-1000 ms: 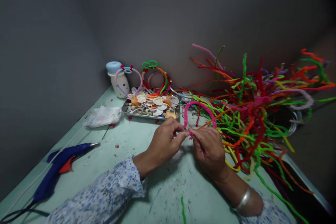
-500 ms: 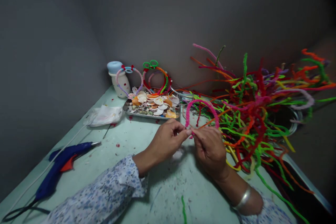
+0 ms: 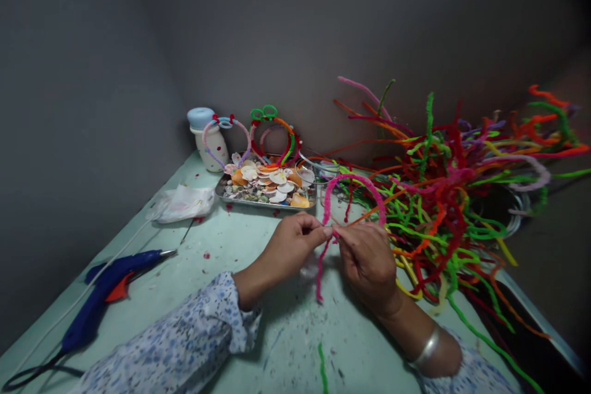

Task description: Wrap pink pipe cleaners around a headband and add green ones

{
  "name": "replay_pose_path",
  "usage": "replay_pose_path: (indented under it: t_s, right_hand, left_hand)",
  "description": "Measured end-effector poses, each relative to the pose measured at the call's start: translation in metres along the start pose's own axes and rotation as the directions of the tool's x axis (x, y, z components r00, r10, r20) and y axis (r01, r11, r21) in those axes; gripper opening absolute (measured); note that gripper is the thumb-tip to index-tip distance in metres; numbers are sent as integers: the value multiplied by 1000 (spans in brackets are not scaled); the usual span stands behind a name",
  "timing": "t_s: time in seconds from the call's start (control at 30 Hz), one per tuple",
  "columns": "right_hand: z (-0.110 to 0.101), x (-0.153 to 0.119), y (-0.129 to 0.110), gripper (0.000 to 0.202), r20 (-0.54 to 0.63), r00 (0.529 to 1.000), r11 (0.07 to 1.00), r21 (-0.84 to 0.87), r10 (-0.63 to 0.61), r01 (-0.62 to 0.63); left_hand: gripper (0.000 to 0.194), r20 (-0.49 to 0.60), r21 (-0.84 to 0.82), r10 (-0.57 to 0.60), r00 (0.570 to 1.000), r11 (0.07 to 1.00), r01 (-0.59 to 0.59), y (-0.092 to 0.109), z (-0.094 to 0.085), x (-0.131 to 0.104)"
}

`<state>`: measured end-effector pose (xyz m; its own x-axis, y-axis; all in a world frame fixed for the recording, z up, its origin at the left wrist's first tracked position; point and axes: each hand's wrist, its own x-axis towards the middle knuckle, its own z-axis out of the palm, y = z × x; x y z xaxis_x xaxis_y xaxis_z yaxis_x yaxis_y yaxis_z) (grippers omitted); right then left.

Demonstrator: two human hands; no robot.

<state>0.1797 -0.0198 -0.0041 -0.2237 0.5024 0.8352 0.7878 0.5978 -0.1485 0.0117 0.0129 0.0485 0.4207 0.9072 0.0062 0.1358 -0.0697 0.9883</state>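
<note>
A pink fuzzy hoop [image 3: 354, 178] stands up between my hands over the table. My left hand [image 3: 293, 246] pinches the hoop's left end between thumb and finger. My right hand [image 3: 369, 261], with a silver bangle at the wrist, grips its right side close to my left fingertips. A loose pink fuzzy strand [image 3: 319, 277] hangs down between the hands. Just behind my left hand is a metal tray [image 3: 265, 203] of shells and small beads. The exact spot where the fingertips meet is partly hidden by the fingers.
A blue glue gun [image 3: 108, 289] with a cord lies at left, near a plastic packet [image 3: 184, 202]. Behind are a white jar [image 3: 211, 148] and decorated hoops [image 3: 277, 120]. Tangled coloured pipe cleaners [image 3: 443, 191] fill the right. A green piece [image 3: 322, 369] lies at the front.
The pink strand now hangs below my fingers, where it did not show before. Both hands have stayed nearly in place, still closed on the pink hoop.
</note>
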Motion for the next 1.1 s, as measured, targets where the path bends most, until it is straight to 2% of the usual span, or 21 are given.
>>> replay_pose_path:
  t_s: [0.13, 0.23, 0.4, 0.5, 0.6, 0.67, 0.73, 0.83, 0.97, 1.1]
  right_hand:
    - [1, -1, 3, 30, -2, 1000, 999, 24, 23, -23]
    - [1, -2, 4, 29, 4, 1000, 999, 26, 28, -28]
    - [2, -2, 3, 28, 27, 999, 999, 25, 24, -25]
    - [2, -3, 2, 27, 26, 999, 999, 33, 31, -31]
    - [3, -3, 3, 26, 24, 999, 998, 40, 39, -40]
    - [3, -3, 2, 27, 23, 999, 998, 50, 40, -41]
    - [3, -2, 2, 27, 29, 999, 997, 63, 42, -44]
    - [4, -1, 1, 27, 37, 998, 996, 76, 44, -47]
    - [4, -1, 1, 26, 41, 998, 995, 81, 48, -51]
    - [3, -1, 1, 26, 58, 997, 995, 84, 48, -53]
  left_hand:
    - [18, 94, -25, -1, 996, 1000, 4, -1, -4, 2]
    - [9, 110, -38, -22, 994, 999, 26, -4, -6, 4]
    - [8, 154, -66, -58, 986, 995, 69, -9, -7, 6]
    - [8, 105, 43, -21, 994, 999, 16, -7, -6, 4]
    - [6, 9, 289, 136, 991, 948, -133, -6, -3, 2]
    - [8, -9, 433, 290, 957, 864, -258, -8, -2, 1]
    - [11, 0, 530, 432, 902, 764, -367, -13, -2, 0]
    - [14, 16, 628, 571, 821, 633, -453, -20, -3, 0]
    - [13, 53, 692, 652, 757, 523, -499, -23, -5, 2]
    - [12, 77, 714, 684, 725, 470, -519, -22, -7, 2]
